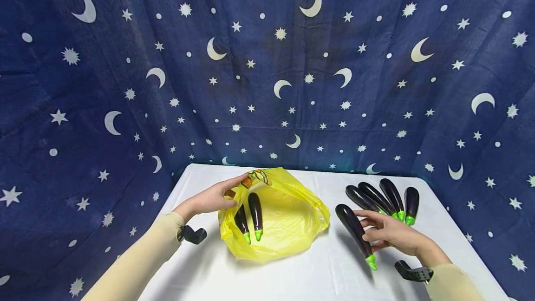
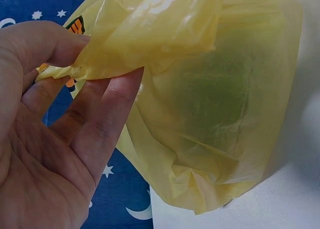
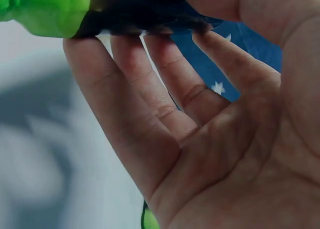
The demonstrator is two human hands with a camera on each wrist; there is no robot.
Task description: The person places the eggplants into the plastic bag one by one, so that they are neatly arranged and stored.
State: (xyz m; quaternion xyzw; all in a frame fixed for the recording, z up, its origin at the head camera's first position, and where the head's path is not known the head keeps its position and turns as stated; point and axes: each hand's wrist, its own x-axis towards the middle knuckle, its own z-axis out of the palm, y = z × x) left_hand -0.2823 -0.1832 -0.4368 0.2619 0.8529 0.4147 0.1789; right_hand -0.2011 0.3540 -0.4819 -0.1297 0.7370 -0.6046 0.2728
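Note:
A yellow plastic bag [image 1: 288, 226] lies with its mouth facing the head camera, and two eggplants [image 1: 255, 212] rest inside it. My left hand [image 1: 213, 196] pinches the bag's left rim between thumb and fingers; the left wrist view shows the bunched plastic [image 2: 75, 71] in that pinch. To the right of the bag, my right hand [image 1: 390, 233] holds another eggplant [image 1: 353, 226], dark purple with a green stem end pointing down. Thumb and fingertips grip its sides, as the right wrist view shows beside the green cap [image 3: 50, 11].
Several more eggplants [image 1: 391, 194] lie in a group at the back right of the white table [image 1: 301, 282], behind my right hand. A dark blue curtain [image 1: 267, 120] with moons and stars hangs behind and beside the table.

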